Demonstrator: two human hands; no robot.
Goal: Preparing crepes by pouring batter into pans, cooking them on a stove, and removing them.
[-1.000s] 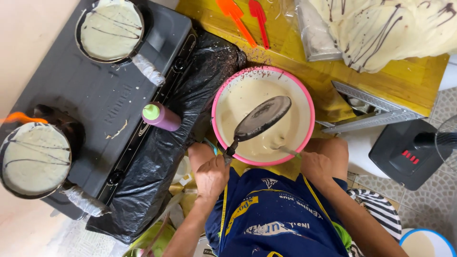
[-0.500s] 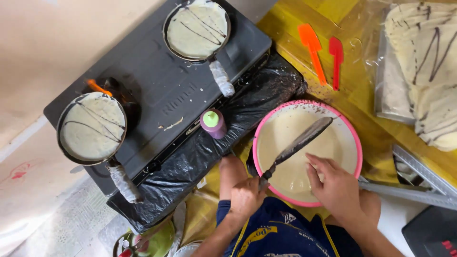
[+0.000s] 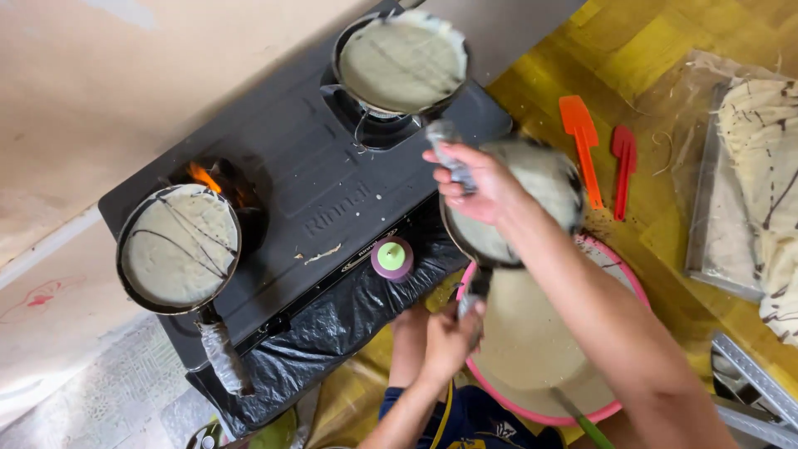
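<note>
The right hand (image 3: 474, 179) grips a wrapped pan handle (image 3: 449, 150), fingers closed around it, near the stove (image 3: 332, 208). The left hand (image 3: 449, 341) clamps the handle of a batter-coated pan (image 3: 524, 199), tilted over the pink batter bowl (image 3: 540, 349) — possibly touching its rim, hard to tell.

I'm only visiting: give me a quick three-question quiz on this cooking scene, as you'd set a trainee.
1. True or false: a flame shows beside the round dark pan on the black stove's left burner.
2. The two flat plastic spatulas on the yellow wooden surface are: A blue, B orange and red, C white.
3. Fill in: the left hand grips a dark pan handle by the round ____ basin.
Key: 1 true; 2 B; 3 pink.
</note>
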